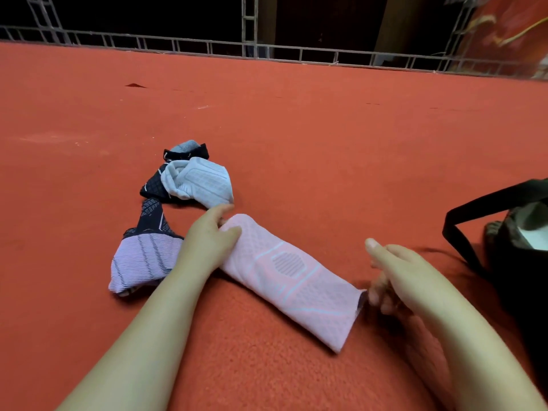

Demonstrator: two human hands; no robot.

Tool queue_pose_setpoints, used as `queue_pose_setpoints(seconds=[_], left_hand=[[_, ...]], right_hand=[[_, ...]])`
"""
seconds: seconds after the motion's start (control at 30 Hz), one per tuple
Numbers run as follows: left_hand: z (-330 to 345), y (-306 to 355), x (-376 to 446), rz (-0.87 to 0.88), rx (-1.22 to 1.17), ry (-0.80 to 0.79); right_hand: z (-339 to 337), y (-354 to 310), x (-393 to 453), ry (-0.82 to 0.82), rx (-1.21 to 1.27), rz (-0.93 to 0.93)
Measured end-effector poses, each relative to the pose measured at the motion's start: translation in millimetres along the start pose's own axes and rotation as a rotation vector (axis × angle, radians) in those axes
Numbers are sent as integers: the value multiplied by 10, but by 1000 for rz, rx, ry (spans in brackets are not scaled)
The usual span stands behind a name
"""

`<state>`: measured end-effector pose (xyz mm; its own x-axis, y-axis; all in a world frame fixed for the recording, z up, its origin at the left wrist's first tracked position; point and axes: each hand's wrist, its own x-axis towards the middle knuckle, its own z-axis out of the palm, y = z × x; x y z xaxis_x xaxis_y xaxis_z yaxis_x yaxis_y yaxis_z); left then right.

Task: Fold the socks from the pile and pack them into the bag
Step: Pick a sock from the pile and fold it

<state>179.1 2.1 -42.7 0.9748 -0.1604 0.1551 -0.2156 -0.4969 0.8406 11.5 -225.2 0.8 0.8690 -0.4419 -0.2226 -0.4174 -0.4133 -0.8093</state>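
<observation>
One pink sock [289, 277] lies flat on our red carpet [326, 137]; our left hand [212, 235] pinches its far end, our right hand [391, 271] grips its near end, pile [189, 176] beyond, bag [516, 250] right.

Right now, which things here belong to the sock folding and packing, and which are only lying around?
For the job: pink sock gripped by the left hand, right hand at its other end, sock pile, purple sock, black bag.

Only around: red carpet, metal railing.
</observation>
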Motion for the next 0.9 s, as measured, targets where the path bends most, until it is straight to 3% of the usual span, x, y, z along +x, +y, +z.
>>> queue_pose_setpoints(seconds=[0.07,0.13,0.23,0.37,0.47,0.6,0.7,0.8,0.87,0.9], left_hand=[[11,-3,-19,-21,84,-52],[-12,32,-36,4,9,-29],[-66,55,-80,39,-271,71],[-187,149,-163,2,-825,163],[-372,337,-242,129,-942,123],[-592,562,-314,301,-724,74],[-486,608,-153,146,-377,66],[-279,323,-79,-87,27,-153],[-171,86,-142,-58,254,-313],[-146,15,-153,-23,316,-292]], right_hand=[[95,70,-263,-133,85,50],[262,135,-394,-161,226,12],[426,169,-415,-31,401,-169],[231,-9,-478,207,602,-402],[28,-138,-509,237,709,-496],[-138,-264,-462,270,662,-555],[-154,-207,-120,325,491,-333],[-73,17,179,161,465,-22],[-17,198,198,112,280,2],[-8,255,181,133,161,-18]])
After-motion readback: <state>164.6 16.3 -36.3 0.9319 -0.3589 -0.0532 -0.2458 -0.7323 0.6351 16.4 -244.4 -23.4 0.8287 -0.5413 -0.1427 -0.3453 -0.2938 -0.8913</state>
